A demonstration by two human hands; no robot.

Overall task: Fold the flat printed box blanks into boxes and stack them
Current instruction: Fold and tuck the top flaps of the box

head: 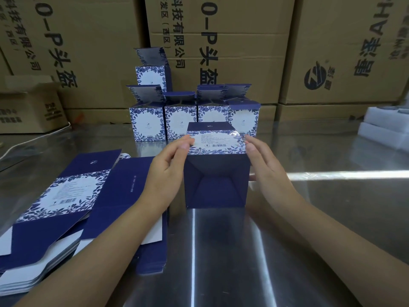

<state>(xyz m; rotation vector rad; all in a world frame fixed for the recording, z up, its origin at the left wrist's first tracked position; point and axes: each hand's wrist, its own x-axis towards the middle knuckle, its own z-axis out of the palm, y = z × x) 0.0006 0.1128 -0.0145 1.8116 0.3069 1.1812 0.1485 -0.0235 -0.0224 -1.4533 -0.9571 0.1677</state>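
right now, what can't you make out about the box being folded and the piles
Head view: box label print, too small and blurred to read.
Left hand: pinching or only touching the flap, its own fingers cover the contact.
Flat blanks: count, cut off by the left edge.
Folded boxes: some partly hidden behind the held box.

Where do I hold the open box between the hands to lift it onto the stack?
Hold the box by its two outer side walls, coming in from left and right, where the left hand and right hand rest. Its open end faces you, so those walls are flat, parallel and reachable.
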